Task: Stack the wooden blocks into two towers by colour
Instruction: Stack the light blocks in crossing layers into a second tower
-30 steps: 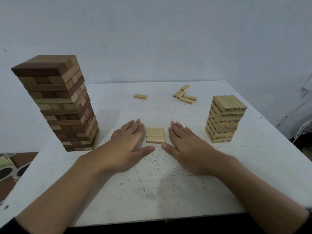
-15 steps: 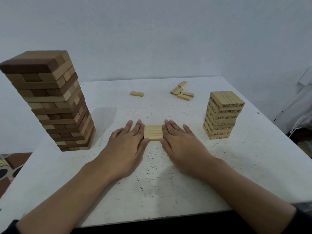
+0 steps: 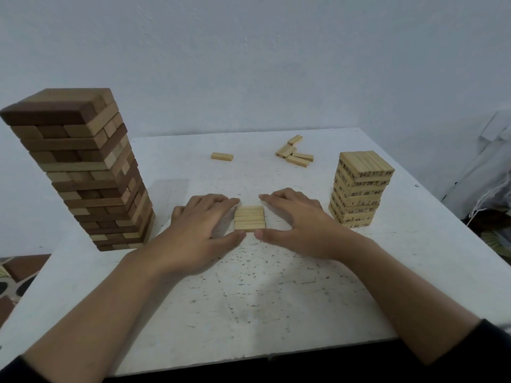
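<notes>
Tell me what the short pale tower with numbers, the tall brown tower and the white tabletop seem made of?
Short pale numbered tower: light bare-looking wood, visible grain, black printed numbers. Tall brown tower: wood, tan and dark brown, smooth matte. White tabletop: matte, scratched and speckled; painted board or stone, unclear.

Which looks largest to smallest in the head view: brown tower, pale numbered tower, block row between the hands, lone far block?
brown tower
pale numbered tower
block row
lone block, farther off, so it looks smaller than it is
</notes>
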